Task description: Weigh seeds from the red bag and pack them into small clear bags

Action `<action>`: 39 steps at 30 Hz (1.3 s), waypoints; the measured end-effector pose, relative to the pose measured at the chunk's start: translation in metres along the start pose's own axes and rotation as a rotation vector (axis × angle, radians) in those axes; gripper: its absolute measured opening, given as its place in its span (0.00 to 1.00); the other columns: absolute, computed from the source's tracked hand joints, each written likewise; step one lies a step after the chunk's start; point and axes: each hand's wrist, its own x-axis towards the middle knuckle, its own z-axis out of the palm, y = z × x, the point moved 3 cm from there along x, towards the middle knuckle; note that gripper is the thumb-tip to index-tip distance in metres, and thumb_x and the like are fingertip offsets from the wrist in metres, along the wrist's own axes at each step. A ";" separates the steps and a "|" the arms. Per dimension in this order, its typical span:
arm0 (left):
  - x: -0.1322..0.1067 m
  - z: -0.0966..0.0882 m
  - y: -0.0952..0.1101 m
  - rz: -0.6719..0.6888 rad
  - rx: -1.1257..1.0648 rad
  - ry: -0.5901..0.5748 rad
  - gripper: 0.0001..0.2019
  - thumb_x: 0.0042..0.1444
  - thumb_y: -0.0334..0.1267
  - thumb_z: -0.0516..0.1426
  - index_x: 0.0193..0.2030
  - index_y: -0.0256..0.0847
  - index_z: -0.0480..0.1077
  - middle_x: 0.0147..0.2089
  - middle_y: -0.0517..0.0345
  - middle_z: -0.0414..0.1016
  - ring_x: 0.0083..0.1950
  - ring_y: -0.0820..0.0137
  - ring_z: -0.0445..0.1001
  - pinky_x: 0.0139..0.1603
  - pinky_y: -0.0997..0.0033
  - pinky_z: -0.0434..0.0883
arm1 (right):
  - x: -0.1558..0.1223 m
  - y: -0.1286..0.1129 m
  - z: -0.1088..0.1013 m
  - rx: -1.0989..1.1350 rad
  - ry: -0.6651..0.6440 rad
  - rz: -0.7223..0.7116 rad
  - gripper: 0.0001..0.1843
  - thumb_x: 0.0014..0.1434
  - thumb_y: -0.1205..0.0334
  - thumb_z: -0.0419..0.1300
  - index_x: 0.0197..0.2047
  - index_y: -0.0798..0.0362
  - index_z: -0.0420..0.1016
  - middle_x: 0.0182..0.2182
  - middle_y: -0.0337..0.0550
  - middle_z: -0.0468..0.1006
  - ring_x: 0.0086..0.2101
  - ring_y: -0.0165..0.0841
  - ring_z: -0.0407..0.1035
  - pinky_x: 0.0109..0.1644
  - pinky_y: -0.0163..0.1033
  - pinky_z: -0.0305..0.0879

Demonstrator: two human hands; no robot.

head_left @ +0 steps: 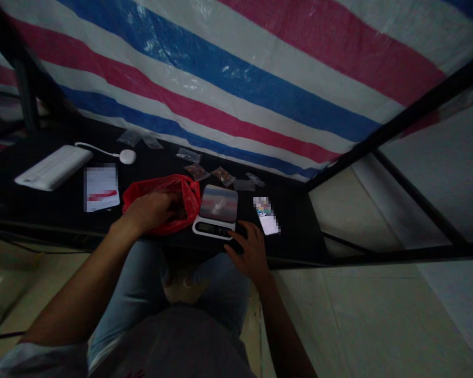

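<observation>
Head view: left hand (150, 210) at 11 o'clock, fingers curled into red plastic bag (187, 197), tips hidden. Right hand (252, 249) at 1 o'clock, fingers spread, touching digital scale (216, 210) corner. Black table (295, 231), striped tarp (205, 89) at 12, tiled floor (362, 315) at 4.

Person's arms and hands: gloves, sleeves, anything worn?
The left hand and right hand are bare, with no gloves. The left forearm is bare down to a pale sleeve at the frame's lower edge. The right forearm shows no sleeve. No watch or band is visible, though the light is dim.
</observation>
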 end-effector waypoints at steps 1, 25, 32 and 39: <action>-0.001 -0.003 0.004 -0.005 0.053 -0.055 0.17 0.63 0.39 0.57 0.57 0.40 0.77 0.57 0.42 0.81 0.54 0.51 0.80 0.53 0.55 0.75 | -0.001 0.001 0.001 -0.001 0.003 0.005 0.19 0.64 0.52 0.67 0.57 0.44 0.81 0.62 0.53 0.70 0.63 0.50 0.62 0.65 0.60 0.64; 0.001 -0.021 0.000 0.142 -0.145 0.031 0.12 0.66 0.31 0.55 0.48 0.37 0.79 0.51 0.50 0.84 0.49 0.65 0.80 0.53 0.70 0.70 | -0.016 0.153 -0.030 0.164 0.232 0.627 0.28 0.54 0.45 0.64 0.51 0.55 0.81 0.50 0.58 0.82 0.50 0.50 0.74 0.59 0.59 0.67; 0.003 -0.047 0.045 0.348 -0.205 0.177 0.09 0.65 0.32 0.57 0.46 0.37 0.79 0.48 0.52 0.84 0.47 0.66 0.79 0.51 0.70 0.71 | -0.008 0.153 -0.025 0.129 0.207 0.587 0.26 0.53 0.44 0.67 0.49 0.52 0.82 0.48 0.55 0.83 0.47 0.49 0.74 0.57 0.58 0.68; 0.032 -0.041 0.109 0.525 -0.145 0.151 0.12 0.64 0.27 0.56 0.46 0.37 0.80 0.48 0.50 0.84 0.49 0.64 0.81 0.52 0.68 0.71 | -0.007 0.159 -0.030 0.290 0.196 0.619 0.22 0.54 0.50 0.61 0.47 0.53 0.84 0.45 0.54 0.85 0.42 0.46 0.77 0.51 0.53 0.72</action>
